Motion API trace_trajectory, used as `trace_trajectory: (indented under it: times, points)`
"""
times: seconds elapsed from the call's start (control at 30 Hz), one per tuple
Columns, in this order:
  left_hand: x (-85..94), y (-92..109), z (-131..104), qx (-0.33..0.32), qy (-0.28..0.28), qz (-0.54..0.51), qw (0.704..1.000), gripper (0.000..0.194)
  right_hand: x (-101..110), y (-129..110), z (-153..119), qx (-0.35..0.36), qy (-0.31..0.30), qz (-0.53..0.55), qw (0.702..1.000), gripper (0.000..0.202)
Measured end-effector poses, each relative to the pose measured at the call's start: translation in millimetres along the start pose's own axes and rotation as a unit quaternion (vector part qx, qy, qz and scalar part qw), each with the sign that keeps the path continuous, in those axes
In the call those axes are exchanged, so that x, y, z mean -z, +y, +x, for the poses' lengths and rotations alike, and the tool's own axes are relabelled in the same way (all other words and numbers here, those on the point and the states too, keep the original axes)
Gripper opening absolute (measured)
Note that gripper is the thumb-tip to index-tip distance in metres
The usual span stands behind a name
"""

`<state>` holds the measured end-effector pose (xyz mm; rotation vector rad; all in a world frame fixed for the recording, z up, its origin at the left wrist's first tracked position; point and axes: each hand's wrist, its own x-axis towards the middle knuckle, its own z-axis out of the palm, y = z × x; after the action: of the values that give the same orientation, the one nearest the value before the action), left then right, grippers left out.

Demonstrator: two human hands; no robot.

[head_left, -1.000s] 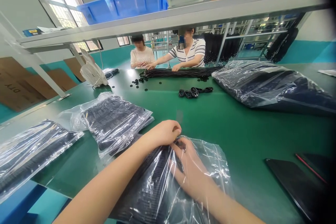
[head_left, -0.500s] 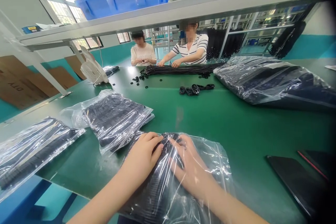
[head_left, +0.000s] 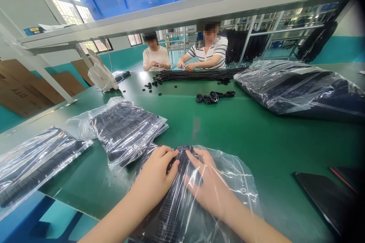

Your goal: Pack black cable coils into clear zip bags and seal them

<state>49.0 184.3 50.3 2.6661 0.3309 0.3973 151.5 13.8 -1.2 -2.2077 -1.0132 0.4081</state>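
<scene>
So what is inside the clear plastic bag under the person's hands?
The clear plastic bag holds a dense stack of thin black strips. The right hand is under the film; the left hand lies on top. What lies beneath the hands is hidden.

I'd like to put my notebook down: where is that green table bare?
Bare green table lies between the loose black rings, the big clear plastic bag and the black flat slab. The left side is crowded with clear bags of black parts.
</scene>
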Motion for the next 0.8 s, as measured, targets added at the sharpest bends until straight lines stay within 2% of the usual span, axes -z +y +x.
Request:
trace_trajectory:
  times: [0.1, 0.27, 0.43, 0.63, 0.8]
  points:
    - [2.6, 1.5, 0.1, 0.001, -0.01, -0.021, 1.0, 0.026, 2.8, -3.8, 0.8, -0.021, -0.009, 0.014, 1.0, 0.07]
    - [4.7, 4.4, 1.3, 0.011, -0.014, -0.038, 0.999, 0.025, 6.1, -6.1, 0.9, -0.008, 0.021, 0.054, 0.998, 0.055]
    - [3.5, 4.6, -0.5, 0.017, -0.012, -0.037, 0.999, 0.027, 5.6, -3.0, -1.3, -0.006, 0.029, 0.061, 0.998, 0.06]
    - [-0.3, 3.0, -2.0, 0.027, -0.001, -0.03, 0.999, 0.029, 8.0, -7.0, -3.1, -0.034, 0.014, 0.071, 0.997, 0.062]
    - [-5.1, -0.8, -2.6, 0.029, 0.02, -0.023, 0.999, 0.037, 9.7, -10.3, -3.5, -0.036, 0.018, 0.09, 0.995, 0.065]
